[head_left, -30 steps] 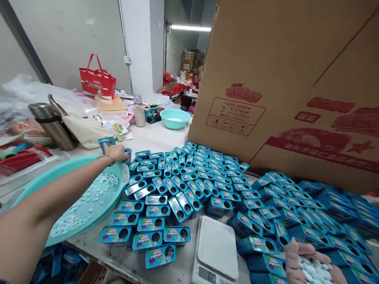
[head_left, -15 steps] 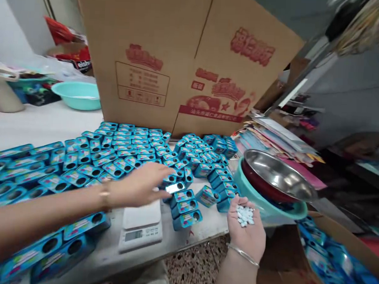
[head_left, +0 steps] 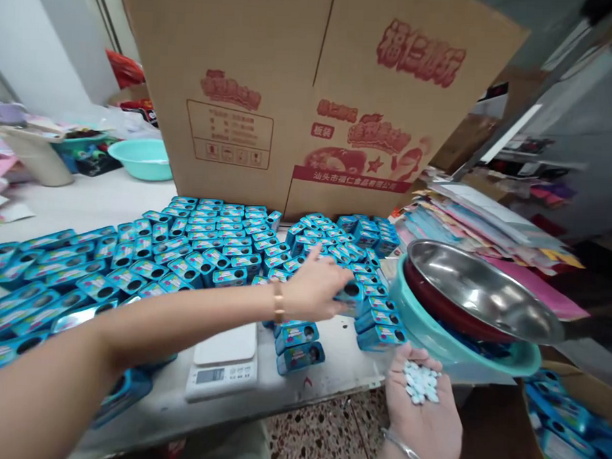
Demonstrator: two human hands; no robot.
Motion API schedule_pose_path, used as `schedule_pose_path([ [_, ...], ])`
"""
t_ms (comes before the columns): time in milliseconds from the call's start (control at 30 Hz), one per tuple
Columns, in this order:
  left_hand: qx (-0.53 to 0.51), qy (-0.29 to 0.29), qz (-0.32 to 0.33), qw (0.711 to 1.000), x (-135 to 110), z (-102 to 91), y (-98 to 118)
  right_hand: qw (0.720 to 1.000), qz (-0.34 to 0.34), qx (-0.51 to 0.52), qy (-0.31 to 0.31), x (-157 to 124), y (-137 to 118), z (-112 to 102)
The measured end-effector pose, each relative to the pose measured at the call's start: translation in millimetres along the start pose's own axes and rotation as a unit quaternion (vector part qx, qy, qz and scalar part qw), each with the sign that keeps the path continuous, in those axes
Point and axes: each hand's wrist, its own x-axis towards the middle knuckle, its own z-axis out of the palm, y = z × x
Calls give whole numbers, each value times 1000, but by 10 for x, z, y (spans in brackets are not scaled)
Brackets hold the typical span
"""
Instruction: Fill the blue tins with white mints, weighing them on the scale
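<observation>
My left hand point(head_left: 316, 284) reaches across from the left, its fingers closed on a small blue box point(head_left: 351, 296) with a dark round hole in its top. The box is slightly blurred. At the lower right my right hand point(head_left: 426, 424) is turned palm up and cupped, holding a heap of pale blue-white tablets point(head_left: 421, 383). Below my left wrist, a few blue boxes point(head_left: 300, 358) stand in a short row beside a white digital scale point(head_left: 223, 375). Many more of these blue boxes point(head_left: 224, 236) cover the table in packed rows.
A large printed cardboard carton point(head_left: 273, 52) stands behind the boxes. To the right, a steel bowl point(head_left: 466, 284) rests in stacked basins, near piled papers point(head_left: 489, 217). Another turquoise basin point(head_left: 144, 160) sits back left. An open carton holding blue boxes point(head_left: 571, 430) is at the lower right.
My left hand has moved right from the row by the scale to the single blue box and closed on it. My right hand still carries the tablets. The view has shifted slightly.
</observation>
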Motion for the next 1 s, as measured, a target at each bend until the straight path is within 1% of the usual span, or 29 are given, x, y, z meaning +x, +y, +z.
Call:
schedule_pose_path([
  [33,-7,26,-11,1000,-188,-222,-70,999,16,44,26,-10,70,74],
  [67,-7,34,-25,999,-395,-417,-147,993,47,95,45,-25,149,160],
  [100,-4,28,-48,998,-612,-569,-228,985,83,141,48,-46,237,254],
  [133,1,6,-75,997,-832,-666,-311,977,120,174,34,-73,330,351],
  [167,9,-10,-102,995,-1045,-703,-391,968,154,197,11,-106,429,449],
  [200,19,-23,-130,991,-1242,-682,-466,960,183,213,-13,-143,531,545],
  [233,26,-33,-157,987,-1417,-609,-530,953,206,221,-33,-186,635,638],
  [300,30,-43,-192,980,-1677,-362,-620,942,247,217,-65,-284,844,813],
  [333,28,-44,-200,978,-1758,-218,-645,938,266,206,-79,-337,945,892],
  [400,22,-48,-199,979,-1839,42,-668,932,298,177,-106,-447,1132,1027],
  [467,13,-56,-198,978,-1860,194,-675,929,315,145,-129,-548,1287,1125],
  [500,6,-55,-204,978,-1871,216,-680,929,319,130,-137,-591,1351,1159],
  [567,-11,-29,-223,974,-1932,158,-697,930,323,97,-148,-653,1455,1201],
  [633,-35,18,-237,971,-2065,2,-725,933,319,63,-155,-684,1535,1224],
  [700,-61,58,-249,965,-2254,-179,-764,936,310,40,-160,-691,1605,1246],
  [767,-81,72,-274,955,-2457,-315,-810,937,306,31,-167,-689,1672,1283],
  [800,-90,71,-290,950,-2551,-353,-831,936,308,28,-171,-689,1704,1308],
  [900,-119,58,-322,937,-2752,-353,-870,936,309,15,-169,-701,1792,1401],
  [1000,-137,48,-323,935,-2817,-276,-874,941,298,-4,-159,-728,1861,1481],
])
